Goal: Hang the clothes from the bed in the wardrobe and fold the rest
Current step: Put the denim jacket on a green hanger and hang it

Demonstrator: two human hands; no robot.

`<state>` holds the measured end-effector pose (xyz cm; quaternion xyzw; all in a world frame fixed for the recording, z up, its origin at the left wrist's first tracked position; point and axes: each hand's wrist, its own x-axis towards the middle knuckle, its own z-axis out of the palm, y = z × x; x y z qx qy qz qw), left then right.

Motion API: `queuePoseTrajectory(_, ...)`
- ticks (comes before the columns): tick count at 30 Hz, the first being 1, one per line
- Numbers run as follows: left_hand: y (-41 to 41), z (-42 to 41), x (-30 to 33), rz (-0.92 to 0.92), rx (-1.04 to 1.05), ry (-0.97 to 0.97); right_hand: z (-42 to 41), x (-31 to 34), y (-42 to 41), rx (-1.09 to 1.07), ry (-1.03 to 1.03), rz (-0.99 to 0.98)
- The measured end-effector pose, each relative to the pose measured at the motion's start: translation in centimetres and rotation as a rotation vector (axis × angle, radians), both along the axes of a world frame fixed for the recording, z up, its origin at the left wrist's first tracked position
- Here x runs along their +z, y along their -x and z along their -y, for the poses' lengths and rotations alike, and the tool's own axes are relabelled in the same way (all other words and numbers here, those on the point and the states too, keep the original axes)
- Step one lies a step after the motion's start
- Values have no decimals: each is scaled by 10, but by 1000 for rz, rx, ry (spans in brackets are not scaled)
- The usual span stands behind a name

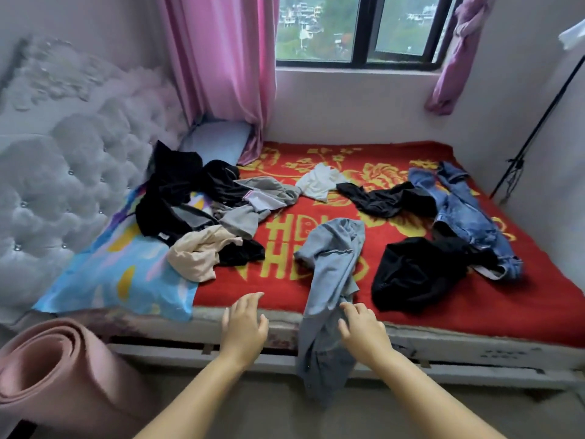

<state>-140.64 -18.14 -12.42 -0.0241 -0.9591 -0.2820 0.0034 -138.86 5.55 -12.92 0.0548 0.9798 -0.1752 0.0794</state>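
Clothes lie scattered over the bed's red and yellow blanket (443, 315). A light blue-grey garment (332, 267) drapes over the front edge and hangs toward the floor. My right hand (361, 331) touches its right side at the bed edge, fingers loosely bent. My left hand (243, 324) hovers empty at the edge, fingers relaxed. Blue jeans (459, 213) lie at the right, with a black garment (418, 274) in front of them and another black piece (380, 198) beside them. A white top (319, 182), grey clothes (250, 210), a beige piece (196, 255) and black clothes (177, 191) lie toward the left.
A blue patterned pillow (117, 280) lies at the bed's left, under a tufted grey headboard (63, 172). A rolled pink mat (53, 381) stands at lower left. Pink curtains (221, 68) flank a window (361, 30). A black stand (538, 122) leans at the right wall.
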Motion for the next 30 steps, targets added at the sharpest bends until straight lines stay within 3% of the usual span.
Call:
queuePoseTrajectory(12,170,-79,-38,171,-123,104,-81,-41,136,-179,-12,217)
queuePoseTrajectory(21,258,-127,-143,368,-90,176,-120,-136,267,-160,132,415)
queuePoseTrajectory(27,294,-131,-242,511,-104,286,-106,-219,325,-584,491,471)
queuePoseTrajectory(30,304,-124,-289,626,-137,358,-92,-257,341,-762,528,478)
